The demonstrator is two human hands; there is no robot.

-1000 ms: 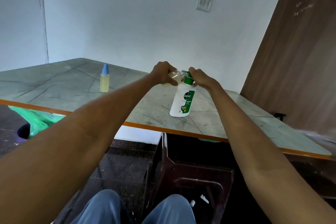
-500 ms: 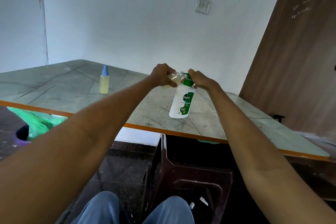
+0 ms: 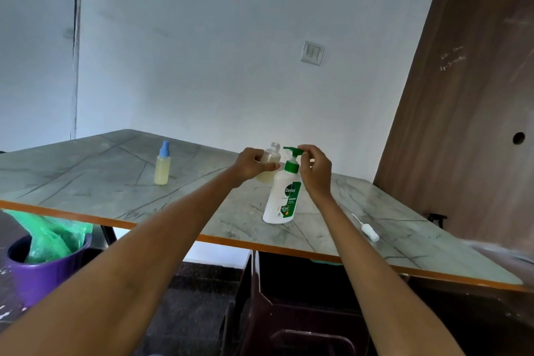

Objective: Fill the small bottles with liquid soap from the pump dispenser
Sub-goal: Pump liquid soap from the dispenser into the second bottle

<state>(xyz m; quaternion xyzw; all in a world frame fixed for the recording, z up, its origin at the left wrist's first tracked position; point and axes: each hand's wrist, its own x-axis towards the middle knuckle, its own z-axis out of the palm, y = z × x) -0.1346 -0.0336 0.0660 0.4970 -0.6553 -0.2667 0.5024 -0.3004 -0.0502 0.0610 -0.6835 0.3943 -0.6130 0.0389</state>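
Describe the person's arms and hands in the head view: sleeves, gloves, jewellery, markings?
Both forearms are bare along their whole visible length; no sleeve edge shows in frame. The left hand and the right hand wear no gloves. No watch, bracelet or band shows at either wrist, and I see no rings on the visible fingers, though they are small in the frame. No markings or tape are visible.

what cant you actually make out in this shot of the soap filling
Head view only:
- Fill level of the open small bottle: the left hand wraps round its middle.
- Whether soap is leaving the pump dispenser spout: too small to tell.
- How the right hand meets the pump head: its fingers cover it.
- Dispenser label's small print: too small.
- Contents of the purple bucket: a green bag covers them.
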